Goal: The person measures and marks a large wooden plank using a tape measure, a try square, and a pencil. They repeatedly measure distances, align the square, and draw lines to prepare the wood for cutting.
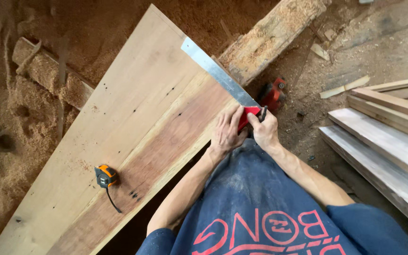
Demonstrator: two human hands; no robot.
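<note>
Sawdust floor (pixel 5 156), wide plank (pixel 133 127). Left hand (pixel 226 132) fingers pressing square's red stock (pixel 247 114) at plank edge; right hand (pixel 264 131) fingers pinching pencil (pixel 262 113) beside it.

The person is wearing a dark navy short-sleeved cotton T-shirt (pixel 256 198), faded and dusted across the chest with pale sawdust and light smudges. Large red outlined lettering is running across the front of the shirt, seen upside down from the head camera, with a round red emblem sitting among the letters. The sleeves are ending above the elbows, leaving both forearms bare. The left hand (pixel 226 132) and the right hand (pixel 264 130) are both bare, wearing no gloves, rings or watch, and fine dust is clinging to the shirt fabric near the collar.
</note>
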